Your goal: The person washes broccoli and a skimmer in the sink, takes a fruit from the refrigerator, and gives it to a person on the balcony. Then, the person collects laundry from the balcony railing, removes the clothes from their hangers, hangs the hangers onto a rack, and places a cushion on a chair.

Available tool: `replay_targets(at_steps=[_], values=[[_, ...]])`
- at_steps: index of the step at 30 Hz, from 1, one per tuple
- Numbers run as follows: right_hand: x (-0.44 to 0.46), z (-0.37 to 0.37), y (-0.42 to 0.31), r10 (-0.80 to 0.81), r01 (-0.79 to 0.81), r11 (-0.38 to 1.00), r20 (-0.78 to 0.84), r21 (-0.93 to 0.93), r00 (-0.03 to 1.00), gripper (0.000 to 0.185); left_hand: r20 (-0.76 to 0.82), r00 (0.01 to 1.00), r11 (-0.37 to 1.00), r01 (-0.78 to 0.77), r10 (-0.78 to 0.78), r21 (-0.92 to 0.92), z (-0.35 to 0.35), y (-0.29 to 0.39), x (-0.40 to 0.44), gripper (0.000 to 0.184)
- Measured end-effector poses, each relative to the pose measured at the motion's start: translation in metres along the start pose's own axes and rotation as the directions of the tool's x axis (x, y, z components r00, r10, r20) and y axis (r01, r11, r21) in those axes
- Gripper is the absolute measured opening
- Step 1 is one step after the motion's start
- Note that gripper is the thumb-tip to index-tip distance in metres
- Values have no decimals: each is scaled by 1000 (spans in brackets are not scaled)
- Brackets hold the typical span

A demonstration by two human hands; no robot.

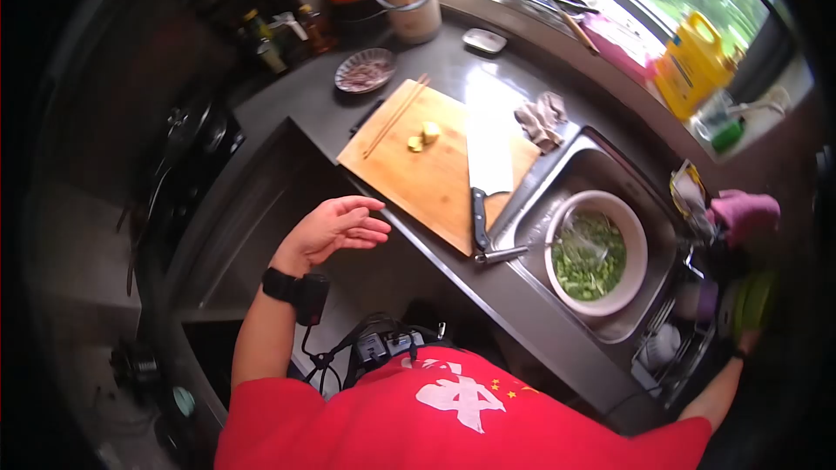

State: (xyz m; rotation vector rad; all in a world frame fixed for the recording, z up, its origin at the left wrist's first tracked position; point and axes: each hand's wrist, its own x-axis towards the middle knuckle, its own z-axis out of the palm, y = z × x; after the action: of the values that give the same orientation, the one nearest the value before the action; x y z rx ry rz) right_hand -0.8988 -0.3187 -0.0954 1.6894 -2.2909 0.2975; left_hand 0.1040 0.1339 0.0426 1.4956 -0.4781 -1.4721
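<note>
Green thing [752, 298] just beyond right hand [745, 343], the nearer; long axis near-to-far; grip too blurred to tell. Left hand [335, 231] open, empty.

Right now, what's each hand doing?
Left hand: open, nothing visible in it.
Right hand: at the green item, too dim to tell its grip.

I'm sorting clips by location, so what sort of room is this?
Most likely a home kitchen: a large knife lies across a wooden cutting board, and beside it a metal sink holds a bowl of chopped greens.
</note>
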Motion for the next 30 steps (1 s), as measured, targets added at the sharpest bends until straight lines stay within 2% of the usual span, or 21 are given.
replay_targets(at_steps=[2,4,6,9,11,12,13,15,16,19,21,22,23,25,27,28,30], values=[[-3,-12,-19,84,-76,988,53,-133,995,39,-26,999,1000,-23,23,-18,3,-1,-2,37],[-6,-12,-16,87,-78,987,56,-141,995,38,-12,1000,999,-27,27,-27,4,-5,-5,37],[-1,-2,-5,7,3,999,-278,35,961,34,-10,999,998,-43,43,-49,3,-4,-9,37],[-63,-78,-72,219,-125,964,-429,236,877,36,8,998,994,-60,61,-92,-9,-5,-15,35],[-119,-142,-143,383,-253,920,-555,299,738,40,-17,996,992,-88,87,-92,-25,-8,-17,35],[-115,-125,-117,336,-199,939,-623,281,706,46,-24,995,989,-104,102,-106,-37,-11,-17,34],[-151,-158,-163,286,-121,955,-725,272,626,42,-19,994,988,-109,107,-113,-51,-11,-16,34],[-184,-172,-183,181,124,942,-785,311,593,36,-50,992,977,-121,114,-173,-81,-14,-12,32],[-210,-186,-208,188,56,958,-767,280,613,33,-48,993,975,-119,112,-186,-102,-16,-8,31],[-262,-195,-240,30,289,914,-758,285,652,33,-99,994,993,-65,55,-101,-153,-16,6,30],[-305,-198,-274,171,85,913,-562,399,809,30,-99,994,992,-60,49,-111,-192,-14,17,31],[-320,-204,-291,299,23,642,-278,767,913,32,-109,993,992,-64,52,-110,-207,-15,22,30],[-335,-209,-310,306,-8,243,-69,970,949,34,-119,991,992,-67,54,-109,-218,-15,25,30],[-347,-196,-318,250,-168,-213,220,962,943,35,-128,990,993,-64,52,-95,-232,-19,30,30],[-371,-192,-348,192,-327,-318,398,890,897,36,-138,988,994,-76,65,-78,-247,-18,37,29],[-385,-197,-361,151,-406,-149,426,902,892,36,-140,988,993,-80,68,-83,-252,-18,42,29],[-403,-176,-374,146,-408,-113,422,906,895,34,-133,989,994,-76,64,-84,-262,-16,53,29]])
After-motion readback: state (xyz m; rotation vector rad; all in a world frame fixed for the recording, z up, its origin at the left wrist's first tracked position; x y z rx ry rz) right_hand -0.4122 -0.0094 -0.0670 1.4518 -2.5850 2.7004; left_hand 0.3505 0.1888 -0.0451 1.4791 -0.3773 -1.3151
